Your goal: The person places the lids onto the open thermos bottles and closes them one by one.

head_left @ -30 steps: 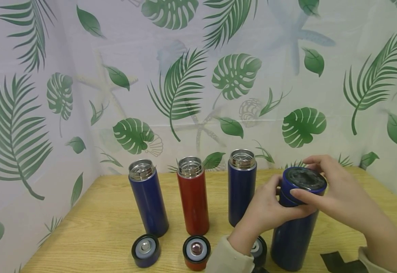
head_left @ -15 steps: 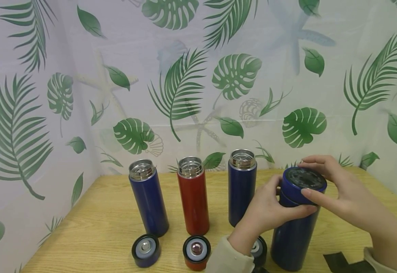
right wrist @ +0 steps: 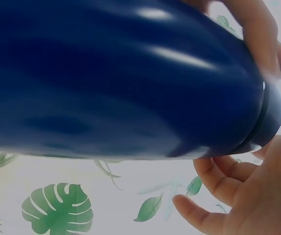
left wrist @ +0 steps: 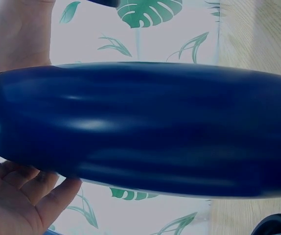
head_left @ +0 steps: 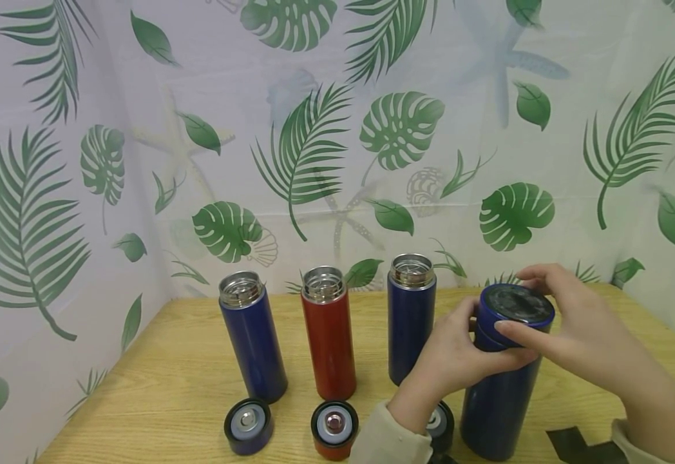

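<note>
In the head view, a dark blue thermos flask [head_left: 500, 399] stands upright on the table at the right, with its blue, black-topped lid [head_left: 517, 306] seated on its mouth. My left hand [head_left: 459, 354] grips the flask's neck just below the lid. Thumb and fingers of my right hand [head_left: 587, 335] hold the lid from the right side. The left wrist view has the flask's body [left wrist: 145, 129] stretched across it, with left-hand fingers [left wrist: 57, 198] along its lower edge. From the right wrist, the flask [right wrist: 106, 83] hides part of both hands near the lid seam.
Uncapped flasks stand behind and left: blue [head_left: 253, 348], red [head_left: 328, 348] and dark blue [head_left: 411, 322]. Upturned lids lie before them, one blue [head_left: 247, 426], one red [head_left: 334, 428], and one dark [head_left: 443, 425] partly behind my left sleeve. A black flat piece [head_left: 583, 446] lies by my right sleeve.
Half a second ago my right thumb sat farther right on the lid; now it is back toward the left, as one second ago. Left hand and flask stay in place.
</note>
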`<state>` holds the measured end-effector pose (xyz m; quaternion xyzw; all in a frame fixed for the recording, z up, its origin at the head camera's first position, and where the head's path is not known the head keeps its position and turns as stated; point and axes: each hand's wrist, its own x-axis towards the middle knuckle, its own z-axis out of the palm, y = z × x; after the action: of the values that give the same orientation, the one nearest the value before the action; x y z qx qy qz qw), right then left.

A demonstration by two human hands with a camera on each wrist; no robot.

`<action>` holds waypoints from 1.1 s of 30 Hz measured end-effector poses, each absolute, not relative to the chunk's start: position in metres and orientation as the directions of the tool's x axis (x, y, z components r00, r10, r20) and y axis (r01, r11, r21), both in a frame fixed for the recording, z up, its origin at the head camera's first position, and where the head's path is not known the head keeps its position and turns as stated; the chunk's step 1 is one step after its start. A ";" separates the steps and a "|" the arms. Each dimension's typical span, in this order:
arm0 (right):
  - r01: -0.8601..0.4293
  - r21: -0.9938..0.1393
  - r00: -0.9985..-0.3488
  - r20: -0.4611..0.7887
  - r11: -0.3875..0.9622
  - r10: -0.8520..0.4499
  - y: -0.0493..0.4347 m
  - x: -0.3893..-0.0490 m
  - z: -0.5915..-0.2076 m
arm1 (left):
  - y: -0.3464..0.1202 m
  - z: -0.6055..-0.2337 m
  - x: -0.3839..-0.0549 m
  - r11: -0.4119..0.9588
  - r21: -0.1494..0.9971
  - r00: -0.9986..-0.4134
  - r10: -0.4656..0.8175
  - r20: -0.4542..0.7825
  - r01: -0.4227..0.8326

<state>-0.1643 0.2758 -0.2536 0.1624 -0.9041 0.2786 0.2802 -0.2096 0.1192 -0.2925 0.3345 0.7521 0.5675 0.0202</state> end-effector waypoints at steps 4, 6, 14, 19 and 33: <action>-0.551 -0.384 -0.742 0.631 0.741 -0.225 0.280 -0.165 -0.255 | 0.119 -0.292 -0.210 0.133 0.874 -0.778 0.530 0.336 0.468; -0.614 -0.371 -0.706 0.653 0.697 -0.273 0.282 -0.166 -0.256 | 0.119 -0.292 -0.210 0.131 0.875 -0.778 0.532 0.334 0.466; -0.636 -0.391 -0.699 0.658 0.665 -0.282 0.283 -0.164 -0.256 | 0.119 -0.292 -0.210 0.132 0.872 -0.775 0.534 0.339 0.472; -0.512 -0.446 -0.776 0.606 0.734 -0.174 0.279 -0.163 -0.255 | 0.119 -0.292 -0.210 0.131 0.871 -0.777 0.528 0.343 0.473; -0.598 -0.363 -0.715 0.645 0.714 -0.271 0.281 -0.165 -0.256 | 0.118 -0.292 -0.210 0.132 0.870 -0.773 0.536 0.341 0.475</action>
<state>-0.1653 0.2810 -0.2560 0.2467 -0.8806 0.2863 0.2860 -0.2096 0.1180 -0.2917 0.3361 0.7520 0.5665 0.0266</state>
